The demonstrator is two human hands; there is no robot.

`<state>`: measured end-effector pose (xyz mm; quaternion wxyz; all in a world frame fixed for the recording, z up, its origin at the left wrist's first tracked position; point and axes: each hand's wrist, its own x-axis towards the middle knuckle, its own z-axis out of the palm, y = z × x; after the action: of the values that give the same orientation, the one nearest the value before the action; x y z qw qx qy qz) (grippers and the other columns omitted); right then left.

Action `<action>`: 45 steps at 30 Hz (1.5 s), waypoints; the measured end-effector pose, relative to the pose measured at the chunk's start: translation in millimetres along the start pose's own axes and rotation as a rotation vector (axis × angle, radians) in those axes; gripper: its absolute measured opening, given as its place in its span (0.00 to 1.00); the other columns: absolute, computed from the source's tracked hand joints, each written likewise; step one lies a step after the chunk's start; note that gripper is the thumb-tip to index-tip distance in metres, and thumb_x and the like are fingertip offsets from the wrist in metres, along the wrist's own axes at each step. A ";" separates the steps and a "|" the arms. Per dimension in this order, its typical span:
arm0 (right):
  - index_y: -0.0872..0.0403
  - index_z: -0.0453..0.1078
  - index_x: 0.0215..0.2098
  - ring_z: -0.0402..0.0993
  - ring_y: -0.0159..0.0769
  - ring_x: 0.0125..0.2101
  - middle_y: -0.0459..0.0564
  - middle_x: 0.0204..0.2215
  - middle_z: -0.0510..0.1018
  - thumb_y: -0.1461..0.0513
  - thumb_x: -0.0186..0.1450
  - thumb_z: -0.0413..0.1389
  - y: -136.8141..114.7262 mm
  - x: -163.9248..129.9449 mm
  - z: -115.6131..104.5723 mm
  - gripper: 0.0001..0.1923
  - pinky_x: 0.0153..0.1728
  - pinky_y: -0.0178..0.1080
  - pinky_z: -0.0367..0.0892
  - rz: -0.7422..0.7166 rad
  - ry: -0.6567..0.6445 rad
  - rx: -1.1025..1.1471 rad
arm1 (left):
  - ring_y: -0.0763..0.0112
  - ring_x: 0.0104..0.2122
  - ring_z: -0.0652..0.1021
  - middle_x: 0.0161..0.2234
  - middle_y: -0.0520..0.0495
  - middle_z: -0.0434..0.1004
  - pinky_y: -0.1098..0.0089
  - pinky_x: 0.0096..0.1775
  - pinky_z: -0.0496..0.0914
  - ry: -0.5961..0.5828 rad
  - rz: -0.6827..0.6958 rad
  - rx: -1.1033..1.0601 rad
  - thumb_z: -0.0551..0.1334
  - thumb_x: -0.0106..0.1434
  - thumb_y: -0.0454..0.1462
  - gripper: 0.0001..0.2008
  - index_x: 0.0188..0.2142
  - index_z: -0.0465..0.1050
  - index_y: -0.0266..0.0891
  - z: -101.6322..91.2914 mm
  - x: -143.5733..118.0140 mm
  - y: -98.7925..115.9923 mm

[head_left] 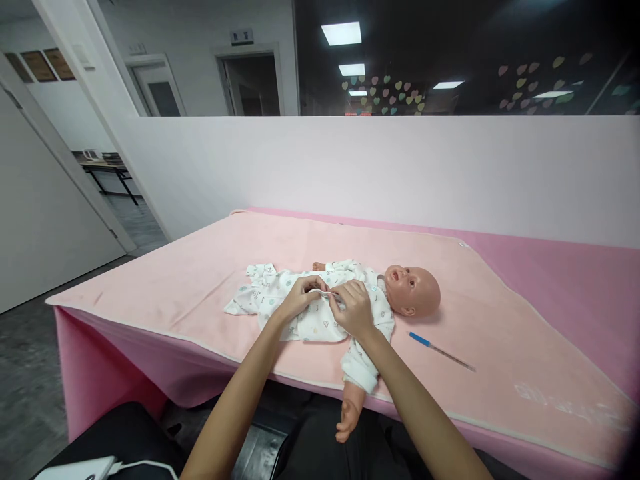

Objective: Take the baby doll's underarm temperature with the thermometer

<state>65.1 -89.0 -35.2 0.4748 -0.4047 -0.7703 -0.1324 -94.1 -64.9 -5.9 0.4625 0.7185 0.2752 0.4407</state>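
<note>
One left hand [305, 298], one right hand [355, 310]: two. One doll [320, 327], one blue-ended stick [443, 351], one peach sheet [200, 280], one white cable [145, 463]. Three wall plaques [39, 65], five lit panels [341, 33]

The hands [354, 309] and forearms [250, 373] are bare, the trousers [316, 453] black.

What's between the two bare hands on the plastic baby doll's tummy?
In the head view, a lifted edge of the white printed cloth outfit lies between the bare left hand and bare right hand.
</note>
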 end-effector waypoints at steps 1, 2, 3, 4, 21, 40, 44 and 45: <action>0.54 0.67 0.30 0.65 0.34 0.31 0.47 0.25 0.71 0.63 0.63 0.49 0.1 0.0 -0.1 0.06 0.40 0.39 0.58 0.001 -0.005 0.002 | 0.69 0.32 0.72 0.29 0.49 0.72 0.69 0.38 0.64 0.004 0.004 -0.019 0.56 0.51 0.31 0.03 0.27 0.67 0.36 -0.4 0.0 -0.3; 0.54 0.67 0.30 0.65 0.34 0.31 0.47 0.25 0.71 0.63 0.63 0.50 0.2 0.0 -0.2 0.06 0.40 0.39 0.58 0.001 -0.007 0.002 | 0.68 0.33 0.73 0.30 0.48 0.73 0.68 0.39 0.64 0.004 0.007 -0.035 0.55 0.52 0.31 0.03 0.26 0.67 0.36 -0.9 0.2 -0.4; 0.54 0.67 0.30 0.65 0.34 0.32 0.47 0.25 0.71 0.63 0.63 0.50 0.2 0.0 -0.5 0.06 0.39 0.39 0.58 0.001 -0.007 -0.001 | 0.67 0.34 0.73 0.30 0.47 0.73 0.67 0.41 0.64 0.000 0.008 -0.045 0.55 0.52 0.32 0.03 0.25 0.67 0.35 -1.4 0.4 -0.3; 0.54 0.67 0.30 0.64 0.34 0.32 0.47 0.25 0.71 0.63 0.63 0.50 0.1 -0.1 -0.7 0.06 0.39 0.39 0.58 0.001 -0.007 -0.005 | 0.66 0.34 0.73 0.31 0.47 0.73 0.67 0.42 0.64 -0.005 0.006 -0.049 0.55 0.52 0.32 0.04 0.25 0.67 0.35 -1.9 0.6 0.1; 0.53 0.69 0.33 0.65 0.35 0.33 0.49 0.28 0.72 0.61 0.66 0.48 -1.5 0.2 1.1 0.09 0.39 0.39 0.57 -0.071 -0.072 -0.114 | 0.69 0.35 0.67 0.32 0.49 0.64 0.69 0.40 0.64 -0.075 0.021 0.097 0.59 0.51 0.35 0.09 0.32 0.62 0.37 -0.6 -1.5 4.9; 0.54 0.67 0.33 0.63 0.36 0.30 0.48 0.25 0.70 0.63 0.66 0.45 -2.0 1.0 0.5 0.10 0.37 0.39 0.56 0.015 -0.047 -0.099 | 0.71 0.36 0.71 0.33 0.49 0.66 0.69 0.42 0.65 -0.007 0.016 0.029 0.64 0.53 0.38 0.13 0.34 0.63 0.37 0.5 -0.8 -0.6; 0.54 0.67 0.34 0.64 0.35 0.31 0.49 0.26 0.72 0.63 0.67 0.44 -1.4 1.2 1.0 0.11 0.37 0.39 0.56 0.004 -0.042 -0.081 | 0.72 0.36 0.71 0.34 0.49 0.66 0.70 0.41 0.65 -0.009 0.017 -0.018 0.64 0.53 0.38 0.13 0.35 0.64 0.37 1.4 -1.2 3.3; 0.54 0.67 0.35 0.65 0.35 0.31 0.49 0.26 0.72 0.63 0.67 0.44 -1.3 1.2 1.1 0.11 0.37 0.39 0.56 0.003 -0.040 -0.082 | 0.72 0.35 0.71 0.34 0.49 0.66 0.70 0.41 0.65 -0.003 0.017 -0.028 0.65 0.53 0.38 0.13 0.35 0.64 0.37 1.6 -1.3 4.1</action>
<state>63.1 -88.6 -34.6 0.4423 -0.4274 -0.7730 -0.1550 -93.3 -68.4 -3.0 0.4691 0.7148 0.2623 0.4474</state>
